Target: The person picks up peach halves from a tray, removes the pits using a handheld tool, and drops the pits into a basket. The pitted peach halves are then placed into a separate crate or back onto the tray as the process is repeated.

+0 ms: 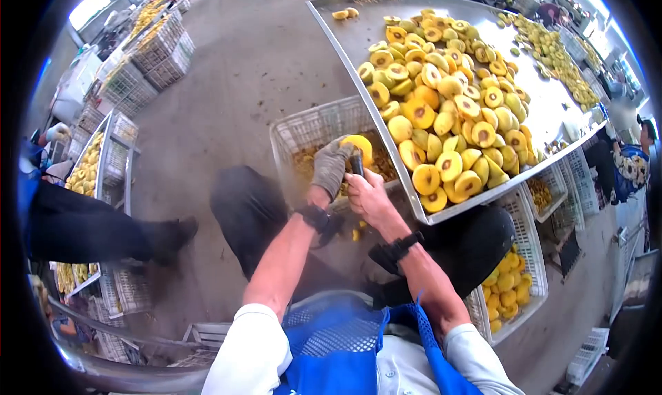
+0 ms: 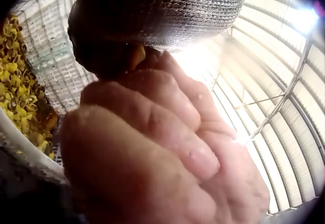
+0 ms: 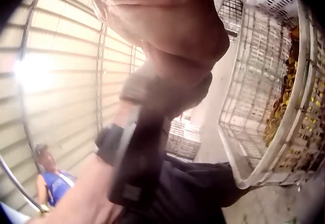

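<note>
In the head view the gloved left hand (image 1: 331,166) grips a yellow peach half (image 1: 359,149). The bare right hand (image 1: 370,196) has its fingers curled round a dark-handled tool (image 1: 356,164) that meets the fruit. Both hands are close together above a white crate (image 1: 289,129) with scraps in it. From the left wrist, the right hand's curled fingers (image 2: 152,127) lie against the grey glove (image 2: 167,16), and a sliver of yellow shows between them. In the right wrist view the right hand (image 3: 167,26) hides the fruit and tool.
A metal table (image 1: 345,40) at the right bears a heap of halved peaches (image 1: 448,119). Below its edge stands a crate of peeled yellow fruit (image 1: 507,291). Another person's leg (image 1: 103,223) reaches in from the left, near stacked crates (image 1: 162,50).
</note>
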The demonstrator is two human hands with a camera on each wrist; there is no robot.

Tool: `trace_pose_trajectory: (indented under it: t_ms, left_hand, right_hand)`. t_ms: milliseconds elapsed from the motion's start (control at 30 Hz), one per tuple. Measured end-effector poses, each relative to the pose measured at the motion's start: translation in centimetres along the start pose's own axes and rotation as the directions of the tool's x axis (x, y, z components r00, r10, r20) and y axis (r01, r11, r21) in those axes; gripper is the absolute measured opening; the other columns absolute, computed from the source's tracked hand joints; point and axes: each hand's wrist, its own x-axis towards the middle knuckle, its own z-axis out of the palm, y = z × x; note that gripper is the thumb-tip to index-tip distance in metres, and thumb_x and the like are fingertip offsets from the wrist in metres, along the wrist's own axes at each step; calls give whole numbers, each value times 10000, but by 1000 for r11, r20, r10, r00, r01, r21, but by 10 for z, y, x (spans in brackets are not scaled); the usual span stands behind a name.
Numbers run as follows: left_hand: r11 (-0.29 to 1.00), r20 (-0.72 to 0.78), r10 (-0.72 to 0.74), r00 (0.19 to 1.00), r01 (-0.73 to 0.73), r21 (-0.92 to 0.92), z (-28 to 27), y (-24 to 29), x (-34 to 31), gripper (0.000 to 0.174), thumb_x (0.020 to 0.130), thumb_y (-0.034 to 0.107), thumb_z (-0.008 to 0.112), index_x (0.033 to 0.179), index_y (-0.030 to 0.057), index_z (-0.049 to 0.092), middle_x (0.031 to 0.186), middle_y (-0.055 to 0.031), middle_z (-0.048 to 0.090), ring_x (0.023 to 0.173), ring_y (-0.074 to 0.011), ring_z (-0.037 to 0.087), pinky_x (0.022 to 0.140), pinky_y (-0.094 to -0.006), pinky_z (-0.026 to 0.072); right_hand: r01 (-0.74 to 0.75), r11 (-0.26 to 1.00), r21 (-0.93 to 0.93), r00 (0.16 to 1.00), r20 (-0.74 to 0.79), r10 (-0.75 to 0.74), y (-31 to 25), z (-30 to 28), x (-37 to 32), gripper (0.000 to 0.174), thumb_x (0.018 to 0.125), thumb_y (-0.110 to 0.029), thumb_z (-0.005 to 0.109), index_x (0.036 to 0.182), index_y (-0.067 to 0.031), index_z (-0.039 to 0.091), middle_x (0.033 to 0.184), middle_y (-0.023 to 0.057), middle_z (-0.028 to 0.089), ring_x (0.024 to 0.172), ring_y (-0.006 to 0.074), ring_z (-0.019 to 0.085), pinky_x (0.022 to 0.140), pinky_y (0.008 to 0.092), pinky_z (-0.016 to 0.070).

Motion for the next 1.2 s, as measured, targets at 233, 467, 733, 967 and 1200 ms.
trace_pose_trajectory:
  t_ms: [233, 467, 733, 967, 1200]
  left_hand:
    - [996, -96, -84, 992, 86, 23, 2, -34, 4, 276, 993, 167, 669, 1215, 11, 718, 1049, -23, 742, 905, -117, 657, 820, -282, 534]
    - [952, -114, 149, 982, -111, 284, -3, -97, 34, 235, 1027, 155, 592, 1168, 17, 720, 1016, -78, 748, 844, -149, 661, 748, -312, 546]
    - [944, -272, -33, 962, 120, 308, 43, -89, 31, 348, 972, 264, 656, 1243, 47, 689, 1124, -182, 736, 994, -330, 720, 868, -389, 559]
    - [970, -284, -229, 931, 243, 16, 47, -82, 12, 313, 977, 201, 680, 1239, 30, 694, 1037, -110, 760, 902, -204, 709, 795, -347, 562]
    - [937, -304, -305, 903, 227, -267, 43, -113, 38, 203, 1006, 163, 659, 1143, 39, 743, 947, -44, 744, 826, -131, 667, 734, -287, 549]
  right_hand:
    - [-54, 998, 34, 996, -67, 56, 19, -13, 16, 180, 1023, -133, 570, 872, -143, 472, 624, -84, 405, 417, 23, 356, 352, 216, 256]
    - [-45, 991, -130, 972, -234, 14, 32, -16, 30, 258, 987, -205, 561, 749, -160, 471, 575, -74, 405, 383, 58, 337, 348, 250, 257]
    - [-67, 990, -125, 956, -292, 28, 53, -78, 58, 110, 1070, -242, 493, 995, -161, 491, 646, -46, 460, 437, 75, 389, 387, 238, 298]
    - [-103, 974, -203, 954, -297, 39, 39, -65, 40, 81, 1059, -182, 481, 983, -154, 471, 644, -48, 427, 437, 71, 369, 383, 233, 290]
    - [-99, 981, -165, 980, -185, 68, 44, -70, 61, 188, 1025, -158, 545, 848, -172, 482, 627, -87, 402, 447, 33, 341, 380, 222, 245]
